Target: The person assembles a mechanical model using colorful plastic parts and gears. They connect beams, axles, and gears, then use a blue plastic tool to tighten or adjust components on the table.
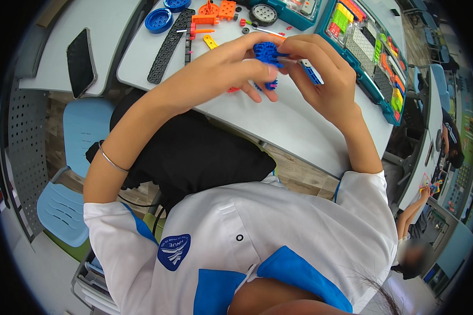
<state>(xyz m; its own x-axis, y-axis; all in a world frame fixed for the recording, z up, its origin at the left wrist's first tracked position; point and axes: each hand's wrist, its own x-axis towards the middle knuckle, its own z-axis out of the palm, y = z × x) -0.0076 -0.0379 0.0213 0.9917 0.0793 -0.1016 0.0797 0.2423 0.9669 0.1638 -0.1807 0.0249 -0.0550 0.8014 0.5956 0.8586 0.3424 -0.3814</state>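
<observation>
Gripping a blue toothed gear [264, 51] from both sides, left hand [228, 65] and right hand [320, 79] are closed on it; black perforated strip [169, 45] lies far left.

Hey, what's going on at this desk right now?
A person seated at a grey table holds a small blue plastic gear assembly between both hands, the left hand and right hand pinching it just above the tabletop. Loose orange and blue building parts and a long black perforated strip lie beyond, beside an open teal parts case. A phone rests to the left.
</observation>
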